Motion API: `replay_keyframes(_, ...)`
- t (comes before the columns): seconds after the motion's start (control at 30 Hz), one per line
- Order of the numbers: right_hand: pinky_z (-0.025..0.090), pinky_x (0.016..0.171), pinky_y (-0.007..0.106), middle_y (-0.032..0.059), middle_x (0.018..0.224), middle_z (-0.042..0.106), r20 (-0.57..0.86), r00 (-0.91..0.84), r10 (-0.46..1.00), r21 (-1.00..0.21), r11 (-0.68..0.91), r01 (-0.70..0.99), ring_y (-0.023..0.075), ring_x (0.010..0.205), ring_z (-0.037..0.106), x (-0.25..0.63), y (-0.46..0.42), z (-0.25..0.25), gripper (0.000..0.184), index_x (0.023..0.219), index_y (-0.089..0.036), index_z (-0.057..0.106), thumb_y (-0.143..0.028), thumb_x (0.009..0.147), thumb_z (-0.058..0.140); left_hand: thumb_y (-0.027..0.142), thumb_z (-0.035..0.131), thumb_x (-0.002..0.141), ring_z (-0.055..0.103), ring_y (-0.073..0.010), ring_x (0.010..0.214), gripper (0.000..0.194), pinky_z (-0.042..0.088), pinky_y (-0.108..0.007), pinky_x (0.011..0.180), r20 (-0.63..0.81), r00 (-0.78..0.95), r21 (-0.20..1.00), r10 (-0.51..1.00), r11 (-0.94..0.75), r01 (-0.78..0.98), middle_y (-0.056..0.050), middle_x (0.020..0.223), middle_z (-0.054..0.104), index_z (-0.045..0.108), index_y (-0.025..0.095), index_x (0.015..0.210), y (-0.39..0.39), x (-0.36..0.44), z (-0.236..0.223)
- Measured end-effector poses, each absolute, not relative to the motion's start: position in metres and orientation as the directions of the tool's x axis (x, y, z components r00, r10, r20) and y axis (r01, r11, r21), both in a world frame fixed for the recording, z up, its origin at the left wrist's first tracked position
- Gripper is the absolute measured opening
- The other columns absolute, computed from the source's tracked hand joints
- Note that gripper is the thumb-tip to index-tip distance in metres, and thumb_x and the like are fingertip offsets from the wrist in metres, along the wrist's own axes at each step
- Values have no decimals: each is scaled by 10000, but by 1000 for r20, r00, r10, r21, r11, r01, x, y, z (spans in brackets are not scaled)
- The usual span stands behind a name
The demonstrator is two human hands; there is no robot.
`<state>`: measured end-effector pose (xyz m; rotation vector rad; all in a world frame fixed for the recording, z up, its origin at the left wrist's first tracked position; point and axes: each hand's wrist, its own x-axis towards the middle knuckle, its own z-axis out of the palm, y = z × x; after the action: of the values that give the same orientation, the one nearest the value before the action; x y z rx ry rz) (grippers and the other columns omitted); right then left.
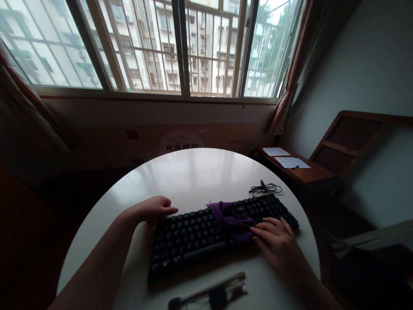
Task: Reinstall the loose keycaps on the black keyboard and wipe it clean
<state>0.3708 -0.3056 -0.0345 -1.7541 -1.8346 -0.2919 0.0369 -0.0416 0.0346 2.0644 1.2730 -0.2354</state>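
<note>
A black keyboard (193, 234) lies slanted on the round white table, its right end farther from me. At its upper left corner, my left hand (156, 209) grips the edge, thumb stretched along the top row and the other fingers partly hidden. A crumpled purple cloth (237, 226) is draped over the keys right of the middle. My right hand (274, 237) rests over the right part of the keyboard with fingers extended, fingertips touching the cloth's right edge. The keyboard's coiled black cable (266, 188) lies behind its right end.
Near the table's front edge lies a blurred dark, slender item (209, 292) with a small pouch-like part. The white table (193, 168) has a rounded far edge. To the right, a wooden chair (322, 172) bears paper sheets (292, 162) and a pen. Barred windows stand beyond.
</note>
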Motion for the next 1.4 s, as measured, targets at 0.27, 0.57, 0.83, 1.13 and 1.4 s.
replay_keyframes(0.27,323,1116,623,54,1010,772,695,178,697,-260,12,966,318,1064,642,408,-306,-35,210,988,-254,774,-340,944,587,792,583,664,529,-169,497,590,401,-270,431,-487,501,463,715,-275,843,5,618,514,476,215,723,-40,36,34)
replay_keyframes(0.57,323,1095,663,55,1160,742,624,135,769,-189,-19,982,353,1233,553,407,-305,-43,247,1038,-296,783,-377,955,565,765,583,656,519,-169,474,559,402,-275,426,-488,498,445,717,-287,849,4,589,519,460,222,710,-41,38,34)
replay_keyframes(0.83,317,1091,694,63,1303,675,564,74,823,-152,15,988,365,1323,493,406,-305,-42,269,1100,-328,763,-331,974,525,757,584,652,532,-178,480,552,398,-280,429,-478,497,451,724,-283,846,3,582,513,471,219,696,-43,40,36)
replay_keyframes(1.13,279,1148,666,101,1480,541,502,19,865,-117,47,992,358,1391,449,394,-301,-35,345,1265,-302,695,-385,976,527,766,587,658,542,-180,494,562,387,-276,428,-453,509,449,731,-306,839,-3,588,515,461,218,671,-39,38,32)
replay_keyframes(1.4,292,1100,728,97,1619,352,489,206,848,-179,-134,975,409,1504,247,400,-300,-37,394,1231,-335,722,-469,1012,423,778,585,661,524,-168,457,577,403,-282,411,-481,503,468,718,-275,840,16,574,493,465,215,703,-41,38,33)
